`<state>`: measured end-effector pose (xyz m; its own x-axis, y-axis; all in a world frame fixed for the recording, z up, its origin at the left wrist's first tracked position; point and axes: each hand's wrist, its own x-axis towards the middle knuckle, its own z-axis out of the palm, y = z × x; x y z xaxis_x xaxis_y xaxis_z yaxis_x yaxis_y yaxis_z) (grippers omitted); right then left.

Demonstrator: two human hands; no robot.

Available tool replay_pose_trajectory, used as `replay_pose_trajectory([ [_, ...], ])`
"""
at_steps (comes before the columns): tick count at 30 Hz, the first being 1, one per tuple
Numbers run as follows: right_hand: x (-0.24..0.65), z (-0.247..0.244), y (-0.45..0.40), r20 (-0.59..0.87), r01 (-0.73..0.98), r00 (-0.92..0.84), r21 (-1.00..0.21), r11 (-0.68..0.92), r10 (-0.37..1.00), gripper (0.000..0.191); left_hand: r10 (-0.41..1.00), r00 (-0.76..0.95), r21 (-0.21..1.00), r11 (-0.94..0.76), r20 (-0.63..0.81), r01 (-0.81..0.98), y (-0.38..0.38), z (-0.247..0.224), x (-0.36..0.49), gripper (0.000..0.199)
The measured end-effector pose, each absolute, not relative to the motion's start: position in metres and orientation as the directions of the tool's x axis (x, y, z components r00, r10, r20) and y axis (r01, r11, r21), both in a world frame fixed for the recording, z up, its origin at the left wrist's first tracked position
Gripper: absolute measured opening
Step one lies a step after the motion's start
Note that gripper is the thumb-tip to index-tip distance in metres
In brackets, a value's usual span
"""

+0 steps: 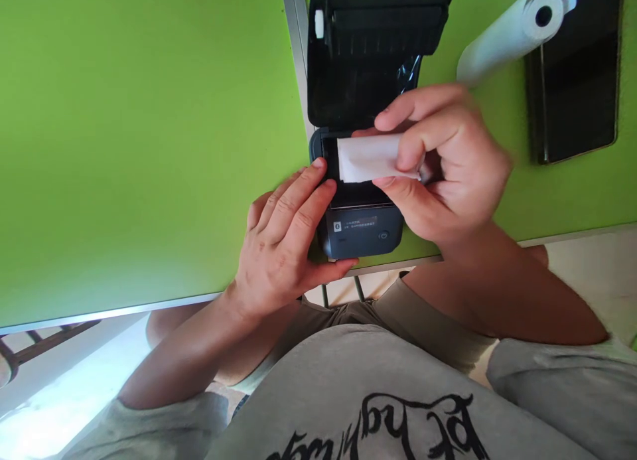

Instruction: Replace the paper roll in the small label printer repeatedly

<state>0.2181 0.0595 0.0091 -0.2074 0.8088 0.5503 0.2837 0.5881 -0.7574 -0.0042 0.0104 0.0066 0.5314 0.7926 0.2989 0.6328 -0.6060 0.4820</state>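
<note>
A small dark label printer (pixel 361 237) sits near the table's front edge, its black lid (pixel 348 81) swung up and back. My left hand (pixel 281 244) grips the printer's left side, fingertips on the rim of the bay and thumb along the front. Between the thumb and fingers of my right hand (pixel 452 158) is a small roll of white paper (pixel 371 156). That roll lies crosswise over the printer's bay; whether it touches the bottom cannot be seen. My fingers hide its right end.
A larger white paper roll (pixel 507 35) leans at the upper right beside a black phone-like device (pixel 580 81). A metal seam (pixel 297 55) runs between the green tabletops (pixel 149 128). Below the table edge are my legs.
</note>
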Motion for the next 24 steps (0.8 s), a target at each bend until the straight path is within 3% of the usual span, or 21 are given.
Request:
replay_pose_trajectory([
  [9, 0.2177, 0.0148, 0.0583, 0.536, 0.208, -0.314, -0.766, 0.608, 0.784, 0.019, 0.794, 0.53, 0.51, -0.602, 0.3, 0.614, 0.01, 0.0049, -0.0046, 0.091],
  [15, 0.2194, 0.0182, 0.0591, 0.511, 0.28, -0.37, -0.735, 0.618, 0.776, 0.02, 0.778, 0.539, 0.446, -0.627, 0.322, 0.639, 0.0105, 0.0062, -0.0051, 0.079],
  [24, 0.2196, 0.0145, 0.061, 0.588, 0.283, -0.386, -0.658, 0.698, 0.711, 0.024, 0.786, 0.514, 0.528, -0.614, 0.343, 0.586, 0.0103, 0.0037, -0.0048, 0.079],
])
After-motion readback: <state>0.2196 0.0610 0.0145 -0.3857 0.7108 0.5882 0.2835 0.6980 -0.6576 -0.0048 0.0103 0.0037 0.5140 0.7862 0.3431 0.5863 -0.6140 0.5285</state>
